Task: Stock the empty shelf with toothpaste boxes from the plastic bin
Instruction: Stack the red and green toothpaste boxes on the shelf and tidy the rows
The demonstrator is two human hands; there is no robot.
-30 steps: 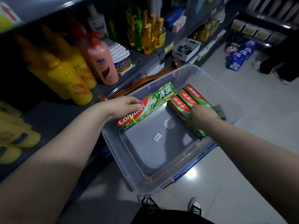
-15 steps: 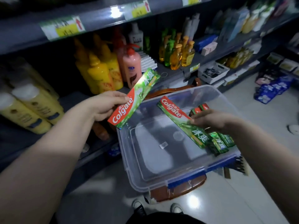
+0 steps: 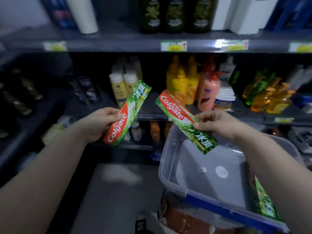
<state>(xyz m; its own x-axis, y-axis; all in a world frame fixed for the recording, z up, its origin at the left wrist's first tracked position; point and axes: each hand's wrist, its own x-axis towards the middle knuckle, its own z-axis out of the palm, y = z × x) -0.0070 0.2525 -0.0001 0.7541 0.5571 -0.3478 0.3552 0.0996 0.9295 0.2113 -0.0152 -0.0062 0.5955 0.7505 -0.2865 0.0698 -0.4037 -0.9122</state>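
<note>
My left hand (image 3: 98, 124) grips a red and green toothpaste box (image 3: 130, 110) by its red end, tilted up to the right. My right hand (image 3: 217, 125) pinches a second toothpaste box (image 3: 182, 119) near its middle, red end pointing up left. Both boxes hang in the air in front of the shelves. The clear plastic bin (image 3: 170, 173) sits below my right hand at the lower right. More toothpaste boxes (image 3: 265, 203) lie along its right side, partly hidden by my right arm. A dark shelf stretch (image 3: 148, 107) lies behind the two boxes.
Yellow bottles (image 3: 180, 85) and a pink pump bottle (image 3: 209, 93) stand on the middle shelf. Orange and green bottles (image 3: 268, 98) fill its right part. Dark and white bottles (image 3: 173, 14) line the top shelf. The bin rests on a brown stool (image 3: 184, 220).
Both hands lifted their boxes up out of the bin toward the shelves. The view swung upward and to the left, so the bin now lies lower right.
</note>
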